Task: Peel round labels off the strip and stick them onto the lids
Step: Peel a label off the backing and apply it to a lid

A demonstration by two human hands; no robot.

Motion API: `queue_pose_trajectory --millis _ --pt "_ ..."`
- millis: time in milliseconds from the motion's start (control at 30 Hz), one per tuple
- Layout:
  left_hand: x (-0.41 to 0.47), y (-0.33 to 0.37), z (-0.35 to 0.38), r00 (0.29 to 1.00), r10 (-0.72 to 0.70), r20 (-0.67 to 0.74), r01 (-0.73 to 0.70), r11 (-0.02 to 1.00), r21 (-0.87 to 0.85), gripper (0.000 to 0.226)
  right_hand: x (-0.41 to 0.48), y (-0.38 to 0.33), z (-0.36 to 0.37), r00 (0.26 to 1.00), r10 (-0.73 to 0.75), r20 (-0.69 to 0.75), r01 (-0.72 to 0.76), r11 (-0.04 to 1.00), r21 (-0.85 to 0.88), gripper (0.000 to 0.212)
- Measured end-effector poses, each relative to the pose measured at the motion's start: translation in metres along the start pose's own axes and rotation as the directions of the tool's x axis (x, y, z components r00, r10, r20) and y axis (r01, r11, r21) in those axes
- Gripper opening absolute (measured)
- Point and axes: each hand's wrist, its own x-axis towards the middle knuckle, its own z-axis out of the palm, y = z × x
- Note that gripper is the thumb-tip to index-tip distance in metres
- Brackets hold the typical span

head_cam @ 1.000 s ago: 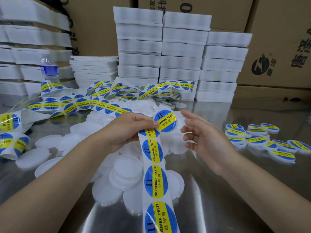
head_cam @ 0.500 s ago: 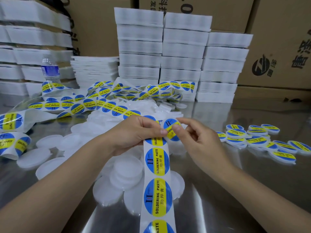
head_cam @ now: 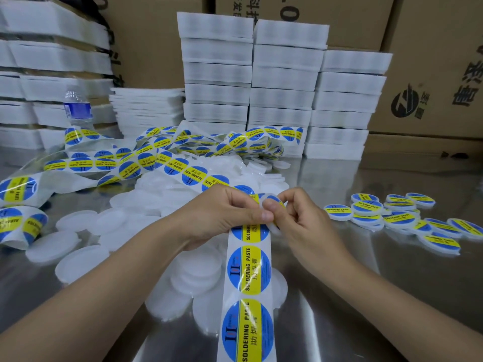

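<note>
The left hand (head_cam: 222,215) curls its grip round the label strip (head_cam: 248,273); the right hand (head_cam: 303,226) pinches a white lid (head_cam: 275,229) against it; labelled lids (head_cam: 366,209) lie at three o'clock; cardboard boxes (head_cam: 431,74) stand at twelve, contents hidden.

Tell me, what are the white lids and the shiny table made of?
The lids look like milky, slightly see-through plastic with a smooth matte face. The table is probably polished steel: it mirrors the boxes and lids.

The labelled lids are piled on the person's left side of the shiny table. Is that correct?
No. The head view shows the labelled lids piled on the person's right side of the shiny table, not the left.
</note>
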Motion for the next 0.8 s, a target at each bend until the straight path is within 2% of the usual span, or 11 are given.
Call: queue_pose_trajectory --millis 67,467,800 --pt "0.0004 0.0004 0.0009 0.999 -0.003 -0.035 0.003 1.0 0.001 0.026 0.0008 0.0001 -0.0002 1.0 0.003 -0.019 -0.003 1.0 0.031 0.066" --pt "-0.0019 0.0067 0.0031 0.998 -0.03 -0.055 0.026 0.996 -0.081 0.029 0.0045 -0.0019 -0.0017 0.999 -0.018 -0.048 0.023 0.993 0.115 0.047" --pt "-0.0009 0.0046 0.0016 0.996 -0.047 -0.072 0.04 0.995 -0.087 0.031 0.0049 -0.0007 -0.0044 0.993 -0.056 -0.102 0.063 0.996 0.058 0.025"
